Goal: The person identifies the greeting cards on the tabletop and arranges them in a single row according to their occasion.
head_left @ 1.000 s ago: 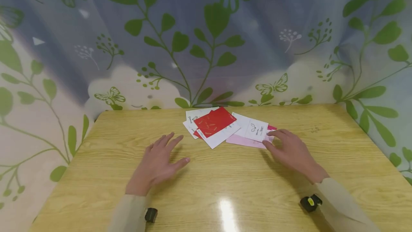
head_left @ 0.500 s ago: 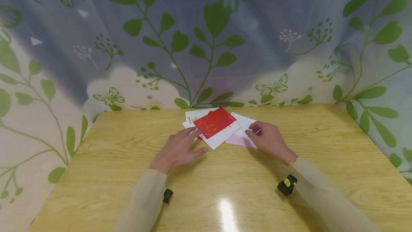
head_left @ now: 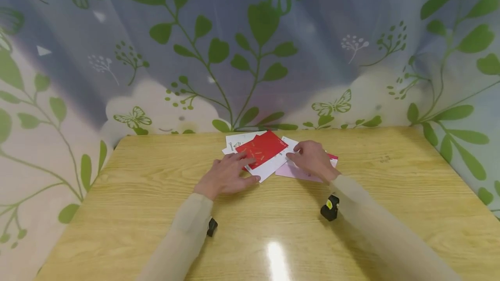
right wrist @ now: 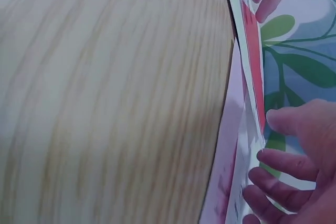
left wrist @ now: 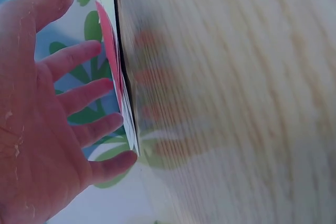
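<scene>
A loose, overlapping pile of paper cards lies near the back of the table. On top is a red card [head_left: 265,145] with gold print, over a white card [head_left: 264,173]. A pink card [head_left: 289,171] lies at the right, partly under the right hand. My left hand [head_left: 227,178] reaches over the pile's left side, fingers spread and nearly straight, fingertips at the red card. My right hand [head_left: 312,158] is at the pile's right side; in the right wrist view its thumb [right wrist: 283,120] and fingers stand apart beside the edges of the cards.
The wooden table [head_left: 164,246] runs back to a curtain [head_left: 218,77] printed with green leaves and butterflies. Small black devices sit at the left wrist [head_left: 212,227] and right wrist [head_left: 330,208]. Another white card [head_left: 234,138] shows at the pile's back left.
Both hands have moved inward over the pile: the left one rightward and forward onto its left side, the right one leftward from the pink card's far end. The cards stay about where they were.
</scene>
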The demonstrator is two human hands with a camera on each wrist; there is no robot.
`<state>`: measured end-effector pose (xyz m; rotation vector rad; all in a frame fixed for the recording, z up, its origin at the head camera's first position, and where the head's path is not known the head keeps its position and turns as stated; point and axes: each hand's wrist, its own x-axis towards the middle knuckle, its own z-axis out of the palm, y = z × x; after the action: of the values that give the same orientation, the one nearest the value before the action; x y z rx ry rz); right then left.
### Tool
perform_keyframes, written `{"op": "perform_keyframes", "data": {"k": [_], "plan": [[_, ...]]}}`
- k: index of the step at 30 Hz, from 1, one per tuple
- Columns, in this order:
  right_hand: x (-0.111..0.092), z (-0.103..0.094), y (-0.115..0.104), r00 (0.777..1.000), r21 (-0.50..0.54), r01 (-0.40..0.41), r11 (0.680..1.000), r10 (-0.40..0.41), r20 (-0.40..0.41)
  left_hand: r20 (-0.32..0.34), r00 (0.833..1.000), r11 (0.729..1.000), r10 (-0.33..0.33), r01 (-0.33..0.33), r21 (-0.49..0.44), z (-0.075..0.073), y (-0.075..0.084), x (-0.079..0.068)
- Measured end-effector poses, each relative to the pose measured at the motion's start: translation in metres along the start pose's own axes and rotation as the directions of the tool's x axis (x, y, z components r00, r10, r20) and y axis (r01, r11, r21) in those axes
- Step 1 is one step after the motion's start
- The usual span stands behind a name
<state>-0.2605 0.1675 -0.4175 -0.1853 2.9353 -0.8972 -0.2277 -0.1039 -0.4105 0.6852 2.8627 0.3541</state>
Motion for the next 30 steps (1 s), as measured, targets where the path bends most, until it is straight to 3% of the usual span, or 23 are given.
{"op": "perform_keyframes", "data": {"k": [8,16,24,30], "plan": [[0.003,0.007,-0.006,0.994,0.004,-0.102,0.995,0.102,-0.028,0.015,0.998,0.998,-0.059,0.058,0.021,0.003,0.0,0.001],[0.007,0.014,-0.008,0.993,0.004,-0.119,0.993,0.119,-0.022,0.018,0.996,0.996,-0.087,0.086,0.029,0.005,-0.002,0.002],[0.0,0.006,-0.006,0.991,0.198,-0.103,0.975,0.119,-0.069,0.01,0.995,0.995,-0.099,0.099,0.018,0.005,-0.007,0.0],[-0.007,-0.007,0.002,0.974,0.376,-0.193,0.906,0.222,-0.036,0.007,0.996,0.996,-0.09,0.09,-0.01,0.003,-0.009,0.0]]}}
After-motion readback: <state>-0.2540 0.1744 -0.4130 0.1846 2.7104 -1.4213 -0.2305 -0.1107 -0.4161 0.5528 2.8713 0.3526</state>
